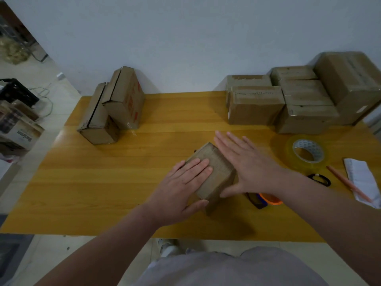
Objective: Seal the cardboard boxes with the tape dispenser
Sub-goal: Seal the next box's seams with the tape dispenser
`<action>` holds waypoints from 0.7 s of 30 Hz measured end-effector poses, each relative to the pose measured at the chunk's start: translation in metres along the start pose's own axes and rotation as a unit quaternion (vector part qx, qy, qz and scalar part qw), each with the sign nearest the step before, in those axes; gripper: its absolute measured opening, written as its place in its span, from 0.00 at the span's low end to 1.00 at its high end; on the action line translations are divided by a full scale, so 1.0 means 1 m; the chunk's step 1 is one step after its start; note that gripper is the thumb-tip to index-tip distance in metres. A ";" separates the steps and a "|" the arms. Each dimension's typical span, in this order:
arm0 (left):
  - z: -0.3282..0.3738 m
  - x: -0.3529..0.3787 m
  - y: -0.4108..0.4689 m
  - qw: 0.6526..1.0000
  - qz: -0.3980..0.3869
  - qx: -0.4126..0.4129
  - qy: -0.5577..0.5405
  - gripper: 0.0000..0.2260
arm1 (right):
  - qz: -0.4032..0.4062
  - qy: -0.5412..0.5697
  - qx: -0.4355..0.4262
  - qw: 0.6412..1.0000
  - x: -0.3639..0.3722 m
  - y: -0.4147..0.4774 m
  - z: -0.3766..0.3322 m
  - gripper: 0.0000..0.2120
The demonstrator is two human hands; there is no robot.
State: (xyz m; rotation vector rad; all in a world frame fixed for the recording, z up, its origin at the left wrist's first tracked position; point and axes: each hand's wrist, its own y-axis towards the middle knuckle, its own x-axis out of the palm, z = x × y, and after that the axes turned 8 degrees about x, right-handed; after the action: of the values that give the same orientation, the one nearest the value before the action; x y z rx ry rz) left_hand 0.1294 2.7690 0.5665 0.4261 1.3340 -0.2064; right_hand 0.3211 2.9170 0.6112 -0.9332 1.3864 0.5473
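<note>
The left hand lies flat on a small cardboard box in the middle of the table, fingers straight. The right hand, fingers spread, hovers beside it, wrist over the tape dispenser. Firm pressure along the seam seems best; more boxes stand behind.

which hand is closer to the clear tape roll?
Right. The right hand is spread at the small box's right edge, just left of the tape roll; the left hand rests on the box's top, farther left.
</note>
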 end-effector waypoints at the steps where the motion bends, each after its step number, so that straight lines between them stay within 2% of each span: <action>1: 0.000 0.000 0.000 1.000 0.001 0.001 -0.001 0.30 | -0.002 -0.011 0.003 1.000 -0.003 0.006 0.000 0.63; 10: 0.003 0.006 0.003 1.000 0.026 0.007 0.009 0.30 | -0.018 -0.046 -0.016 0.999 0.006 0.011 -0.014 0.60; 16: 0.002 0.009 0.002 0.999 0.041 0.015 0.016 0.29 | -0.039 0.017 -0.030 0.999 0.006 0.005 -0.022 0.58; 21: -0.001 0.007 0.002 0.998 0.053 0.017 0.009 0.29 | -0.025 0.014 0.041 0.999 0.001 0.011 -0.012 0.61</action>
State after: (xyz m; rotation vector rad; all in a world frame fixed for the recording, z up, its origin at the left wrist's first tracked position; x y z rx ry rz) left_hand 0.1309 2.7722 0.5598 0.5264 1.3232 -0.1381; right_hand 0.3054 2.9130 0.6082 -0.9089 1.3962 0.4387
